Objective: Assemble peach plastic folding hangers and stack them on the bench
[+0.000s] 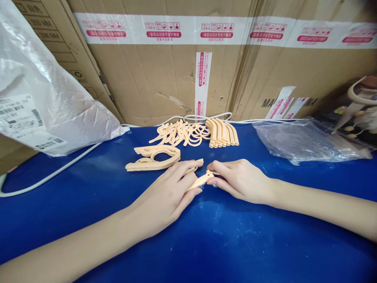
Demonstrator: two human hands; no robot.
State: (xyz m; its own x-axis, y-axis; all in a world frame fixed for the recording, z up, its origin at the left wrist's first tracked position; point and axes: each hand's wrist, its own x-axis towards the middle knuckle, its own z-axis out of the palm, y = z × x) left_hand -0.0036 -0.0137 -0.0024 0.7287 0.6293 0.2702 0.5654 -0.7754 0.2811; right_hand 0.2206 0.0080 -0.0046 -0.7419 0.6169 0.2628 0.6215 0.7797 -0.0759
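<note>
My left hand is closed round a beige plastic folding hanger, gripping it between thumb and fingers. At the hanger's right end, my right hand pinches a small beige part with thumb and forefinger; the fingers hide most of that part. A round hole shows near this end. Just beyond my left hand lie folded beige hangers, stacked together. Farther back is a loose heap of beige hanger hooks. Touching its right side, several curved hanger arms sit in a neat row.
The blue tabletop runs up to large cardboard boxes at the back. A white plastic parcel leans at the left, beside a pale cable. Clear plastic film lies at the right, near a dark cluttered basket.
</note>
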